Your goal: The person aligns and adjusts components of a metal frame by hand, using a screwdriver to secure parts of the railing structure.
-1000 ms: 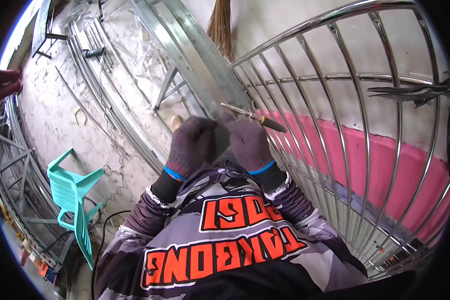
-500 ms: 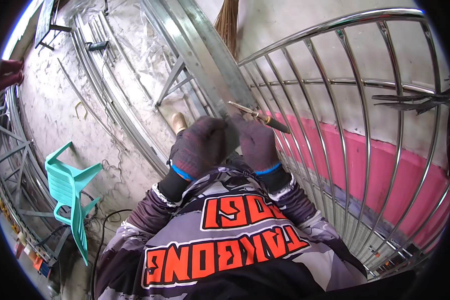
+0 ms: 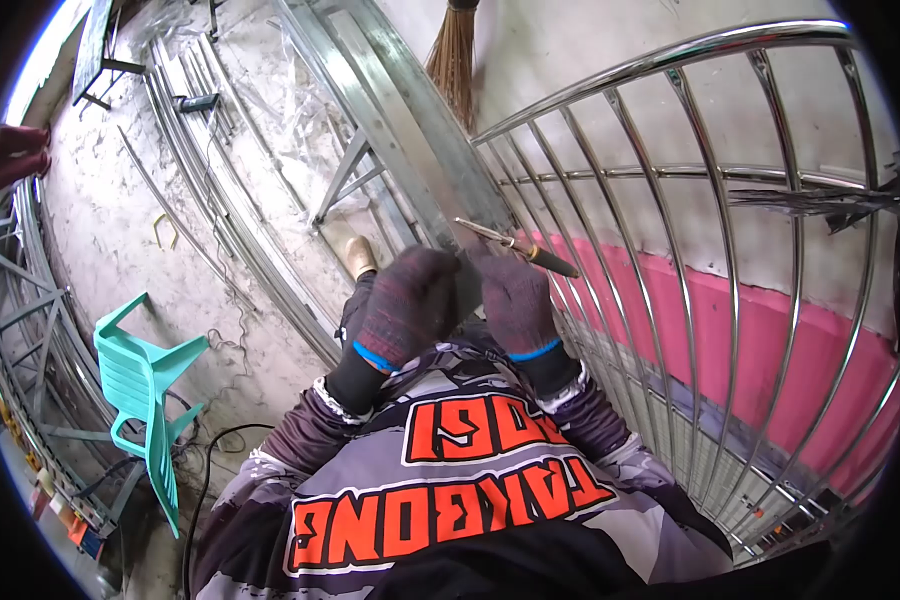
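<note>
Visibly slim, dark-handled, yellow-collared tool (image 3: 538, 254) beside the right hand (image 3: 520, 303), fingers curled, hold unclear.

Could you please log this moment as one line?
left hand: gloved, grip unclear | right hand: gloved, by dark-handled tool | turquoise chair: at left

The left hand (image 3: 407, 305) in its dark purplish knit glove now sits farther from the tan shoe (image 3: 359, 256), exposing more shoe and the dark trouser leg (image 3: 356, 302).
</note>
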`<state>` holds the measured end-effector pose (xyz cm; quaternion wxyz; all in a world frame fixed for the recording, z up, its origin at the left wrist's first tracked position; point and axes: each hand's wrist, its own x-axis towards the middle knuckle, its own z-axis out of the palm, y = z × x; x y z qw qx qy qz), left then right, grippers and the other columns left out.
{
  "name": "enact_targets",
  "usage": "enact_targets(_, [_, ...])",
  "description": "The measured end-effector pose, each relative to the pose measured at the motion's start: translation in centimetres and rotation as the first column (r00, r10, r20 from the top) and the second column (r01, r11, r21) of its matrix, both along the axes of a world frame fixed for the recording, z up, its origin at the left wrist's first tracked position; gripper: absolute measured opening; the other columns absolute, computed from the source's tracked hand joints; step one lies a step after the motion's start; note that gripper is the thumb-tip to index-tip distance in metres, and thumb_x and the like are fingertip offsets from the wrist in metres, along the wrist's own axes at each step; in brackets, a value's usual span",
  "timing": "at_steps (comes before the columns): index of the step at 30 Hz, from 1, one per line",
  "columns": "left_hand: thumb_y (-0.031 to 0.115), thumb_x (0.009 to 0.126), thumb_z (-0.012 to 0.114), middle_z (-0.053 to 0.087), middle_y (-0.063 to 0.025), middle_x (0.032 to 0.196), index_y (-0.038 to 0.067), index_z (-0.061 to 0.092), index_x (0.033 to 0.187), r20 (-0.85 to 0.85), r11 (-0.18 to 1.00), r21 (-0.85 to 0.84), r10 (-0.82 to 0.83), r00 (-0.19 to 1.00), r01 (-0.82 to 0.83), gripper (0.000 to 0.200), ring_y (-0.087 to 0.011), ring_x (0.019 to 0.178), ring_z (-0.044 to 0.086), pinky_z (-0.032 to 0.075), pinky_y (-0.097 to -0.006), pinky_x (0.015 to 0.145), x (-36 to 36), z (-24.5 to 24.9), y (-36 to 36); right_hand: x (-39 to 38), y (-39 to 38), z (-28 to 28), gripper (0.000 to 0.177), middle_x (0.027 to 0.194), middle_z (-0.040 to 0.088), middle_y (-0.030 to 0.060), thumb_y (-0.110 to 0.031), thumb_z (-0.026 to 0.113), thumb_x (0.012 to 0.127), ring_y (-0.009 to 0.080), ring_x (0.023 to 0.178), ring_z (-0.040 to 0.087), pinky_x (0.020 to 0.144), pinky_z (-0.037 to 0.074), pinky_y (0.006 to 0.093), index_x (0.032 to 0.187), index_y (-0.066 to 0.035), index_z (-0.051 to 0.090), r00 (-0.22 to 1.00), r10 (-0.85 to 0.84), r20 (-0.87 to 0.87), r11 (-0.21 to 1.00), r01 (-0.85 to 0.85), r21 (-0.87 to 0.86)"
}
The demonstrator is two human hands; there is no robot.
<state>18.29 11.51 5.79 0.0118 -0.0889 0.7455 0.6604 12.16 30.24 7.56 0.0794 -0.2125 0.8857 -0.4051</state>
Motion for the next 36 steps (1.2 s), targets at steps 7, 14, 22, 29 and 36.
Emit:
enact_targets(7, [0.007, 0.102, 0.065, 0.073, -0.0175, 0.107, 0.002, 0.072, 0.118, 0.09, 0.995, 0.018, -0.104, 0.991, 0.103, 0.018, -0.0301, 0.098, 0.075, 0.055, -0.0372, 0.097, 0.6, 2.1, -1.3, 0.6, 1.0, 1.6, 0.045, 0.089, 0.07, 0.0215, -0.003, 0.058, 0.096, 0.035, 0.08, 0.07, 0.079, 0.058, 0.0429, 0.138, -0.004, 0.073, 0.996, 0.078, 0.041, 0.994, -0.075, -0.079])
enact_targets(14, [0.0, 0.103, 0.062, 0.071, -0.0098, 0.107, 0.001, 0.062, 0.138, -0.191, 0.955, 0.174, 0.271, 0.943, -0.239, 0.035, -0.015, 0.096, 0.069, 0.058, -0.0318, 0.085, -3.3, 4.1, 0.5, -3.9, -0.6, 4.7, 0.08, 0.123, 0.066, 0.0137, 0.003, 0.068, 0.093, 0.0237, 0.102, 0.067, 0.096, 0.056, 0.0376, 0.167, -0.005, 0.039, 0.99, -0.105, 0.093, 0.944, 0.129, -0.305])
enact_targets(22, [0.013, 0.098, 0.079, 0.071, -0.0122, 0.117, 0.006, 0.059, 0.148, -0.249, 0.923, -0.197, 0.278, 0.928, -0.33, 0.055, -0.0225, 0.1, 0.073, 0.061, -0.0371, 0.09, -7.6, 3.2, -5.2, -14.4, -4.4, 1.9, 0.072, 0.148, 0.064, 0.0262, -0.005, 0.072, 0.092, 0.0392, 0.136, 0.064, 0.115, 0.05, 0.0432, 0.161, -0.007, 0.049, 0.955, 0.289, 0.06, 0.936, -0.269, -0.227])
enact_targets(29, [0.037, 0.086, 0.088, 0.046, -0.0275, 0.159, 0.004, 0.04, 0.162, -0.236, 0.845, -0.396, 0.284, 0.929, -0.359, 0.095, -0.0451, 0.145, 0.051, 0.048, -0.0511, 0.118, -9.8, -2.8, -7.4, -13.7, -8.9, 0.9, 0.076, 0.144, 0.056, 0.0212, -0.022, 0.075, 0.087, 0.0427, 0.125, 0.06, 0.104, 0.05, 0.0539, 0.159, -0.017, 0.052, 0.865, 0.263, -0.428, 0.951, -0.157, 0.267])
enact_targets(36, [0.039, 0.087, 0.09, 0.033, -0.0271, 0.169, 0.0, 0.024, 0.169, -0.307, 0.814, -0.324, 0.392, 0.867, -0.483, 0.111, -0.0434, 0.16, 0.031, 0.032, -0.0502, 0.129, -16.4, -5.1, -10.5, -17.7, -14.6, 0.0, 0.059, 0.151, 0.052, 0.0191, -0.018, 0.071, 0.093, 0.039, 0.134, 0.056, 0.107, 0.048, 0.0524, 0.151, -0.015, 0.061, 0.802, 0.326, -0.501, 0.907, -0.115, 0.405])
